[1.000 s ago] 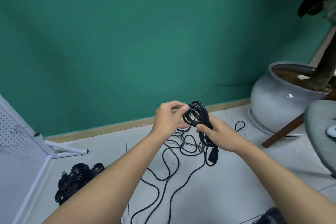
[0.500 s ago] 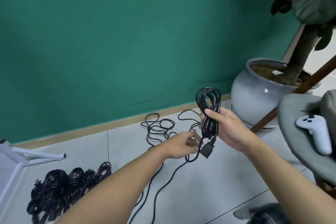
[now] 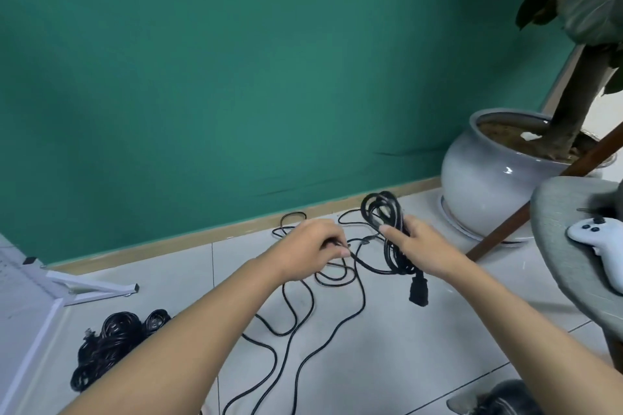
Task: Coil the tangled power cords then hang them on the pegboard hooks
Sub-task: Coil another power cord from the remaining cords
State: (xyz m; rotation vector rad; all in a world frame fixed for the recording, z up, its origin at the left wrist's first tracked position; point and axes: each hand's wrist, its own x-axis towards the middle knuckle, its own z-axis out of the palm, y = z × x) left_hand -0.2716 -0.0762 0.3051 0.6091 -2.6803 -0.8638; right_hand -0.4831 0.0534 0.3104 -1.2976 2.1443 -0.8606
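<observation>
Seemed light, floppy, kinda springy: cord (image 3: 392,253). Best grabbed mid-coil, loops pinched together. Looked black, thin, half coiled. Held up over floor (image 3: 438,364) near its far edge, with loose loops trailing across it. Clamped coil in right hand (image 3: 424,249) fingers, plug (image 3: 419,291) dangling below. Pinched loose strand in curled left hand (image 3: 310,242) fingers.
</observation>
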